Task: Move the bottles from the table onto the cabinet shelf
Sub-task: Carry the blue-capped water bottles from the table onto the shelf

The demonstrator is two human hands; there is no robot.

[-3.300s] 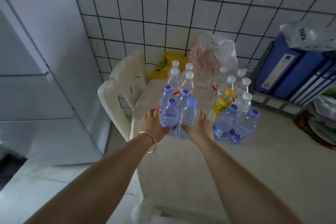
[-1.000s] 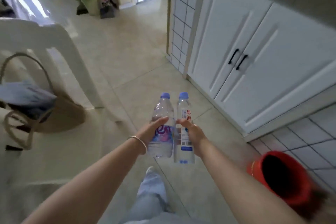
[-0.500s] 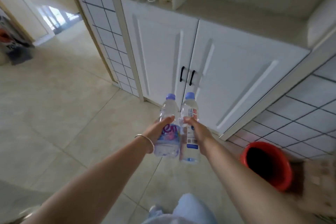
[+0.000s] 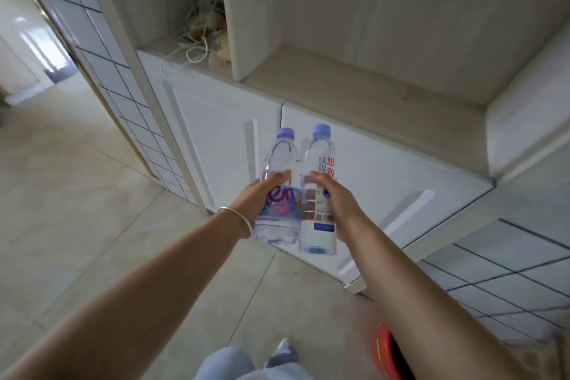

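Left hand — grip wrapped round the pink-labelled bottle at its waist. Right hand — grip clasping the white-labelled bottle mid-body. Both bottles upright, caps up, sides touching, each label partly under its grip, base and neck clear. Position: in the air before the white cabinet doors, below and short of the cabinet shelf. Advice: lift both above the shelf's front lip, carry them level inward, set the bases flat — then loosen each grip. Cords fill the left bay.

A tangle of white cords lies in the left cubby; a red bucket stands on the floor.
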